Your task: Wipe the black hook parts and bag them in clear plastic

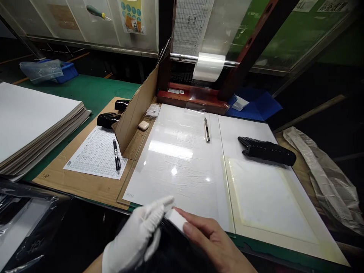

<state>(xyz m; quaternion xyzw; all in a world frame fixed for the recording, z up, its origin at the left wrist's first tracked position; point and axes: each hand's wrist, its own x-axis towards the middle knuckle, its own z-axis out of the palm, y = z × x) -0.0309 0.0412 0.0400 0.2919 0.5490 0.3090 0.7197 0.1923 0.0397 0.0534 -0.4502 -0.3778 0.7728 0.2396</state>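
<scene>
My left hand [139, 229], in a white glove, is at the near edge of the table with its fingers bent together. Whatever it grips is hidden or lost in the dark area under it. Close beside its fingertips, my bare right hand [210, 233] pinches a small white block [176, 220] between thumb and fingers. Something black and glossy shows just below the block, but its shape cannot be made out. Beyond both hands lies a clear film-covered glass sheet [182, 174] over white paper, with a utility knife [206, 130] on it.
A black ribbed plastic part [267, 150] lies at right. A film roll [209, 67] hangs on a bar at the back. Left of the cardboard divider [139, 113] are a printed form [93, 151], pens [116, 157], black glossy parts [108, 120] and a stack of sheets [36, 129].
</scene>
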